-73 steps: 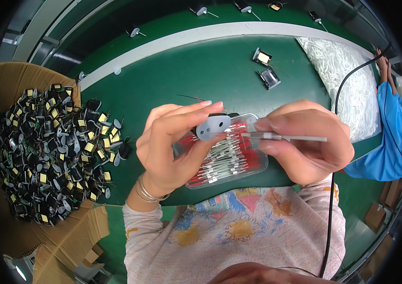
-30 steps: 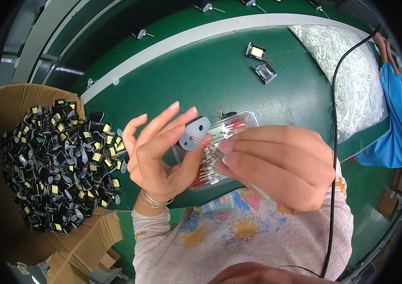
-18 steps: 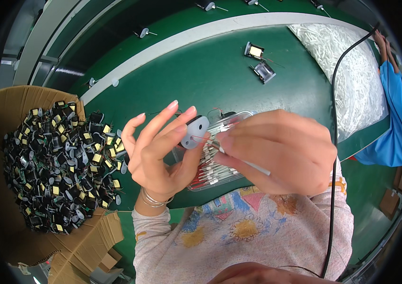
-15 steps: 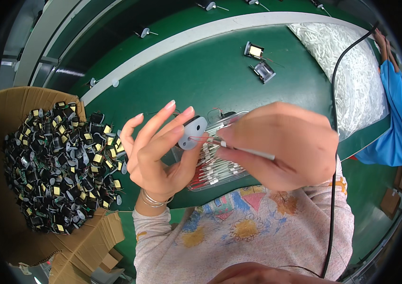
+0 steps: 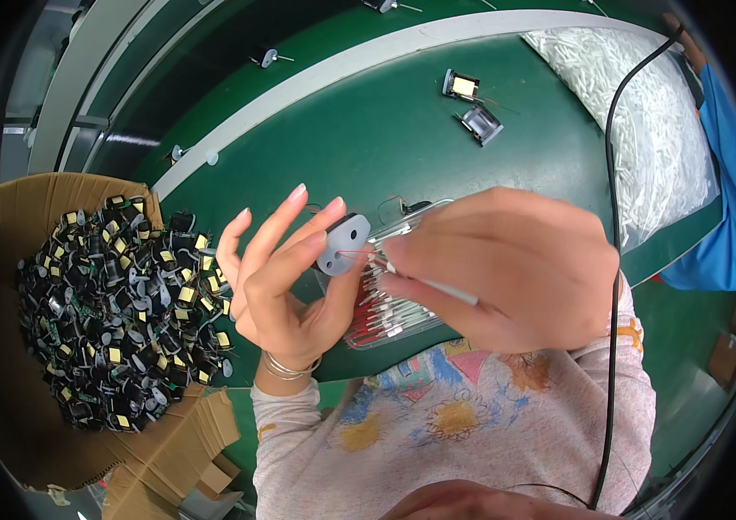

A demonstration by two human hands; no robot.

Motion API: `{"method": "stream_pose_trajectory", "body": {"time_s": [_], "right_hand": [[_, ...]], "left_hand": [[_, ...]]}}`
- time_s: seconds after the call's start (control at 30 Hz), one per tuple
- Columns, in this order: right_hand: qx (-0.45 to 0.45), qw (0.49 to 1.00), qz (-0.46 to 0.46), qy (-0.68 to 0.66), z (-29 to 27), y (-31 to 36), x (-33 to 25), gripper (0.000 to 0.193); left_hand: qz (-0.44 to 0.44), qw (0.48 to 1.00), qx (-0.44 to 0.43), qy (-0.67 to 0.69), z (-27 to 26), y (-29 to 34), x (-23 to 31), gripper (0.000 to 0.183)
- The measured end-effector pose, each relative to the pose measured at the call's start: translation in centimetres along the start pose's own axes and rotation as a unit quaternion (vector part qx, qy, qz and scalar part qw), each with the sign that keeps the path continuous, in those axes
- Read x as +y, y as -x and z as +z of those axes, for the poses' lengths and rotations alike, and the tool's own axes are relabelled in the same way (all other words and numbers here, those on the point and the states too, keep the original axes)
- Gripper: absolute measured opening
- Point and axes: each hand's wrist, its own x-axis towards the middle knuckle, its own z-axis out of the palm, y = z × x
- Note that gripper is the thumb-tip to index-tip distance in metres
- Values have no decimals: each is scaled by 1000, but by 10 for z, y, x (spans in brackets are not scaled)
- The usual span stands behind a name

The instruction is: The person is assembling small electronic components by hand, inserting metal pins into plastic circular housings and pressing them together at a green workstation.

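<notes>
Between the thumb and fingers of my left hand [image 5: 286, 295] is a small black motor-like part with a grey oval end plate [image 5: 344, 245]. The plate has round holes and faces right. Fine red wires run from it toward my right hand [image 5: 515, 269], which is blurred and closed round a slim pale stick [image 5: 455, 292]. The stick's tip lies near the plate; I cannot tell whether they touch. Under both hands sits a clear plastic tray [image 5: 385, 342] with many white and red slender pieces, partly hidden by my right hand.
A cardboard box [image 5: 4, 225] full of similar black parts stands at the left. Two black housings [image 5: 480, 124] lie on the green table [image 5: 342, 130]. A bag of white pieces [image 5: 645, 147] is at the far right. A black cable [image 5: 612, 260] hangs across the view.
The whole view has shifted slightly. Both hands and the grey-plated part are a little further left in the picture. My grips look the same, and the red wires still span the hands.
</notes>
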Motion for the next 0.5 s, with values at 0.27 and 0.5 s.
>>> {"method": "stream_pose_trajectory", "body": {"time_s": [0.27, 0.5], "right_hand": [[17, 995, -99, -6, 9, 4, 2, 25], [3, 989, -149, -4, 9, 2, 2, 35]], "left_hand": [[-9, 1000, -8, -25, -3, 2, 2, 41], [-20, 1000, 7, 4, -5, 4, 0, 40]]}}
